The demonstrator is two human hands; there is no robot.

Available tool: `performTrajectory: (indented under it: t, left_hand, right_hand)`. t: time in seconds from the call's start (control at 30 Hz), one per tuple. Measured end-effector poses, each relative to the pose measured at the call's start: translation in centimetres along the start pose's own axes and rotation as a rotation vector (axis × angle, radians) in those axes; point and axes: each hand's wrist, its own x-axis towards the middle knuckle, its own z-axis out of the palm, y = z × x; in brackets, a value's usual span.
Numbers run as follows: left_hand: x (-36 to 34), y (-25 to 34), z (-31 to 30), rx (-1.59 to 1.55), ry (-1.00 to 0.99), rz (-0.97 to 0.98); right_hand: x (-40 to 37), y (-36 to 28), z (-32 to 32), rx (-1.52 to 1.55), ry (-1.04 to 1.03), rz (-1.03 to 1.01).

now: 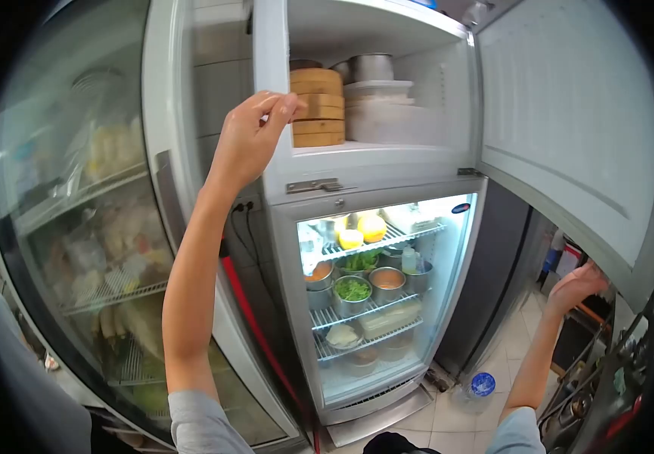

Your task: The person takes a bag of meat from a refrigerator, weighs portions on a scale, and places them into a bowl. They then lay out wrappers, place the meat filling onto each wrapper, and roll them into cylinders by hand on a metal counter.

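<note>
My left hand [260, 125] is raised at the left edge of the open upper compartment [376, 170], just in front of a stack of bamboo steamers [319, 110]. Its fingers are curled in towards the thumb, and no object shows between them. Low on the right, my right hand [576, 287] is at the bottom edge of the open upper door [569, 106], with its fingertips partly hidden there. Beside the steamers stand a metal pot [371, 66] and white plastic containers [383, 113].
Below, a lit glass-door fridge [387, 325] holds metal tubs of chopped greens [352, 290] and orange food [387, 279], plus yellow fruit [372, 227]. Another glass-door fridge [166, 197] stands left, near a red pole [255, 325]. A blue-capped bottle [483, 385] is on the tiled floor.
</note>
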Motion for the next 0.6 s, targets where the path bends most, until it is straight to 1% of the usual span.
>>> performTrajectory:
  t: [0.07, 0.13, 0.17, 0.23, 0.27, 0.3, 0.37, 0.4, 0.47, 0.5, 0.57, 0.6]
  left_hand:
    - [0.1, 0.2, 1.7, 0.017, 0.009, 0.027]
    - [0.0, 1.3, 2.7, -0.003, 0.135, 0.051]
    - [0.1, 2.0, 3.0, -0.010, 0.130, 0.060]
    - [0.2, 3.7, 3.1, -0.085, 0.243, 0.142]
    - [-0.2, 5.1, 3.0, -0.099, 0.247, 0.177]
    - [-0.8, 6.4, 2.8, -0.103, 0.258, 0.181]
    - [-2.2, 8.8, 2.3, -0.122, 0.200, 0.204]
    - [-3.0, 9.7, 2.1, -0.116, 0.210, 0.200]
    - [-4.3, 10.8, 1.8, -0.164, 0.124, 0.201]
    - [-4.9, 10.8, 1.8, -0.159, 0.118, 0.197]
    - [-5.7, 10.4, 1.9, -0.105, 0.303, 0.319]
    - [-6.1, 10.3, 2.1, -0.118, 0.279, 0.317]
  right_hand:
    - [-0.2, 0.5, -0.4, 0.009, 0.004, -0.025]
    - [-1.3, 0.2, 0.3, 0.031, 0.020, -0.039]
    - [-1.9, 0.3, 0.5, -0.002, 0.024, -0.054]
    - [-3.9, 0.8, 0.5, 0.041, -0.049, -0.064]
    - [-5.2, 1.1, 0.4, 0.044, -0.046, -0.075]
    - [-6.8, 1.5, 0.1, -0.112, -0.143, -0.116]
    - [-8.9, 1.4, 0.8, -0.421, -0.341, -0.194]
    - [-9.1, 0.9, 1.9, -0.410, -0.346, -0.196]
    - [-8.7, -1.9, 5.2, -0.217, -0.632, -0.266]
    - [-8.6, -3.2, 6.3, -0.123, -0.770, -0.296]
    - [-9.0, -5.2, 7.0, -0.153, -0.882, -0.381]
    - [-10.0, -5.2, 6.5, -0.161, -0.928, -0.363]
